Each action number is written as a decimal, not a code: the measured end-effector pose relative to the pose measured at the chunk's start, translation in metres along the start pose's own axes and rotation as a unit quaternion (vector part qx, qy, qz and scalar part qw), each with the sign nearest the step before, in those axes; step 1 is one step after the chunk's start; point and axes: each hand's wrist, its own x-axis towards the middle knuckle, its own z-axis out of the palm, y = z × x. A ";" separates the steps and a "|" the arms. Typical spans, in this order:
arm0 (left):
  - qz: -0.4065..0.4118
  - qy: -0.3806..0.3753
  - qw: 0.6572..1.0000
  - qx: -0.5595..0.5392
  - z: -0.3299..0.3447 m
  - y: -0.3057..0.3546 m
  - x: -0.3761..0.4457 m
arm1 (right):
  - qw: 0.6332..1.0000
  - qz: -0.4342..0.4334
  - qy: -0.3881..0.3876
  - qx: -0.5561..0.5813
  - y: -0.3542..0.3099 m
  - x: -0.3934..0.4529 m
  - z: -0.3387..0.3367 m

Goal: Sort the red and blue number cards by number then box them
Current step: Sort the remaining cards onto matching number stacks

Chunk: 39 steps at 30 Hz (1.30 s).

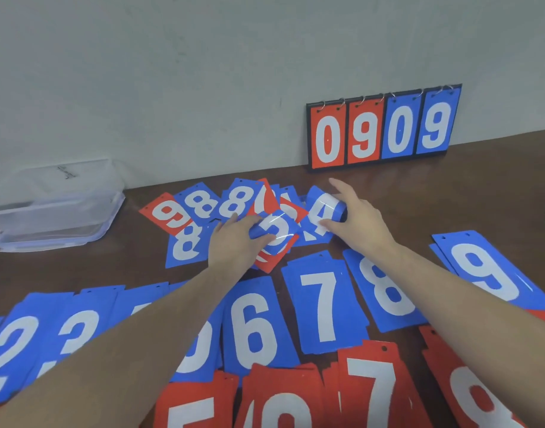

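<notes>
A loose heap of red and blue number cards (pixel 203 208) lies at the middle back of the brown table (pixel 481 186). My left hand (pixel 234 242) grips a bent blue card (pixel 275 231) lifted off the heap. My right hand (pixel 357 211) holds a curled blue card with a 4 (pixel 325 208) beside it. Nearer to me, blue cards lie in a row: 2 (pixel 14 347), 3 (pixel 79 329), 6 (pixel 252 329), 7 (pixel 323 304), 8 (pixel 385 288), 9 (pixel 487 273). Red cards form a front row: 5 (pixel 194 409), 7 (pixel 373 390), 9 (pixel 475 396).
A clear plastic box (pixel 55 211) with its lid under it stands at the back left by the wall. A flip scoreboard (pixel 382 131) showing 0 9 0 9 leans against the wall at the back right.
</notes>
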 end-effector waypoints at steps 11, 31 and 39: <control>0.029 0.082 0.947 -0.309 -0.022 0.014 -0.030 | 0.969 -0.019 0.054 0.240 -0.020 -0.028 -0.028; -0.041 0.036 0.889 -0.454 -0.074 -0.111 -0.113 | 0.954 0.011 -0.101 0.283 -0.111 -0.077 0.047; -0.112 0.122 0.889 -0.427 -0.111 -0.204 -0.136 | 0.946 0.054 -0.117 0.298 -0.176 -0.082 0.089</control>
